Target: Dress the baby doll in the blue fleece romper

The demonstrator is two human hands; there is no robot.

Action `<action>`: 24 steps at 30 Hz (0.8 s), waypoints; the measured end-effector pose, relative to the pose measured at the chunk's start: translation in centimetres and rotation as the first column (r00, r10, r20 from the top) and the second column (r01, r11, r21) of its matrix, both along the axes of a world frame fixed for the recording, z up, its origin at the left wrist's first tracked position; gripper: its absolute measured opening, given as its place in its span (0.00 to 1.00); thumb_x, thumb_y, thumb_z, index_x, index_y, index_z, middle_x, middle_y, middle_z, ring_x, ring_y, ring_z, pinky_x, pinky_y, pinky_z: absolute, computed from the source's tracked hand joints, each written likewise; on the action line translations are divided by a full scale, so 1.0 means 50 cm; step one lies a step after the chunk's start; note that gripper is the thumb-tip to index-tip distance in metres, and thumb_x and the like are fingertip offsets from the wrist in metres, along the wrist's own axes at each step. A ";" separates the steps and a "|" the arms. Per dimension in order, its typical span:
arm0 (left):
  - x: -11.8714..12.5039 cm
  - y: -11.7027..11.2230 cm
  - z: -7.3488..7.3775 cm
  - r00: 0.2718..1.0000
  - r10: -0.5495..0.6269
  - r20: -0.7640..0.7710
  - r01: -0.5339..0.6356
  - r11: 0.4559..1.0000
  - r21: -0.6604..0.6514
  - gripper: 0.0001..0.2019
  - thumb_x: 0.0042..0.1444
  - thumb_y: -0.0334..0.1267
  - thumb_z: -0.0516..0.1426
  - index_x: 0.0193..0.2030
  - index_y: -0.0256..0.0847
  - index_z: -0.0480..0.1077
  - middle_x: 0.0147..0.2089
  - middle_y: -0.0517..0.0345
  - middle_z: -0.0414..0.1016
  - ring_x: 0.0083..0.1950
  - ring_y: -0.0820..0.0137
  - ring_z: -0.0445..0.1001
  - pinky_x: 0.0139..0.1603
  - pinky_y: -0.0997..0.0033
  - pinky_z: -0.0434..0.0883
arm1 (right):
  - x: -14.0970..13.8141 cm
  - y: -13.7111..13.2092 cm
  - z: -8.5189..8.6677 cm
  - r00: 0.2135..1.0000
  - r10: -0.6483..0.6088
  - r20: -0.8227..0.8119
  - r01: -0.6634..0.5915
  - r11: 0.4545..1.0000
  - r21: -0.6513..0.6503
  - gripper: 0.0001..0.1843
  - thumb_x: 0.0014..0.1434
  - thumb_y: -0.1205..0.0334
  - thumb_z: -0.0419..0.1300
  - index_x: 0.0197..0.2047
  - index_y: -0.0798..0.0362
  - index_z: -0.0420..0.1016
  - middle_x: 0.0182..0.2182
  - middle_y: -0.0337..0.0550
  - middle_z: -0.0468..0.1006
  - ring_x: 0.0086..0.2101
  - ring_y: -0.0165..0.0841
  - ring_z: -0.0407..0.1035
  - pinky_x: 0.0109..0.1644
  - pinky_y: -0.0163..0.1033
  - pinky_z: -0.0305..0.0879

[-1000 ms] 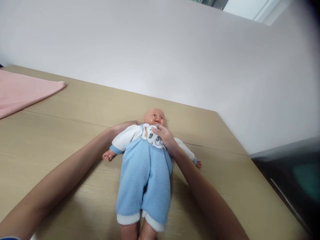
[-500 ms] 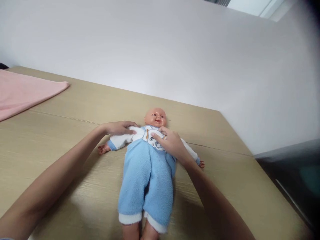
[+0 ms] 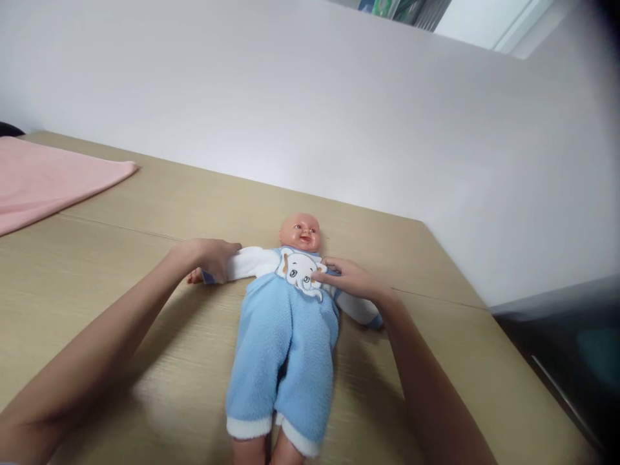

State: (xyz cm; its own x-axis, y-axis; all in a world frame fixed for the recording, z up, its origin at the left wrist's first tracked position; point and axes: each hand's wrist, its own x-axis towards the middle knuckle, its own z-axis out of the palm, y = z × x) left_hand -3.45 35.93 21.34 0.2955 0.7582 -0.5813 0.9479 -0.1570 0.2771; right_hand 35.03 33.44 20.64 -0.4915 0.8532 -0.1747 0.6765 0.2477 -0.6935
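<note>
A baby doll lies on its back on the wooden table, head away from me and arms spread. It wears a fleecy blue-and-white outfit with an elephant face on the chest. My left hand is wrapped over the white sleeve on the doll's left-side arm in view, near the blue cuff. My right hand rests at the right edge of the chest, thumb on the elephant face and fingers by the shoulder, slightly apart. The doll's feet are cut off by the frame.
A pink cloth lies at the table's far left. Behind the table rises a white wall or partition. The table's right edge slopes down beside a dark area. Some objects show over the partition's top.
My left hand has slid outward from the doll's shoulder along the sleeve toward the cuff. My right hand has shifted right, uncovering more of the elephant face.
</note>
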 end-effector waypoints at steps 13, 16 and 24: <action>0.009 -0.020 0.040 0.984 -0.065 -0.166 0.103 0.968 0.230 0.40 0.48 0.51 0.76 0.67 0.38 0.77 0.67 0.32 0.83 0.66 0.37 0.82 0.62 0.48 0.79 | 0.090 -0.084 -0.025 0.995 -0.075 -0.064 0.088 0.968 0.233 0.35 0.66 0.36 0.74 0.69 0.44 0.77 0.65 0.51 0.82 0.61 0.54 0.78 0.69 0.59 0.77; 0.027 -0.062 0.079 0.987 -0.145 -0.064 0.158 0.909 0.384 0.34 0.63 0.49 0.70 0.73 0.40 0.73 0.72 0.38 0.79 0.73 0.42 0.77 0.71 0.48 0.73 | 0.156 -0.150 -0.057 0.990 -0.134 -0.055 0.144 0.940 0.308 0.39 0.67 0.36 0.73 0.74 0.44 0.73 0.71 0.56 0.78 0.69 0.60 0.74 0.75 0.66 0.72; 0.298 -0.112 0.046 0.795 -0.590 0.139 0.321 0.604 0.729 0.22 0.78 0.52 0.62 0.68 0.39 0.75 0.68 0.41 0.80 0.72 0.46 0.75 0.74 0.47 0.70 | 0.220 -0.196 -0.147 0.908 -0.372 -0.194 0.414 0.871 0.264 0.35 0.63 0.35 0.77 0.64 0.47 0.81 0.59 0.56 0.88 0.57 0.63 0.82 0.65 0.68 0.80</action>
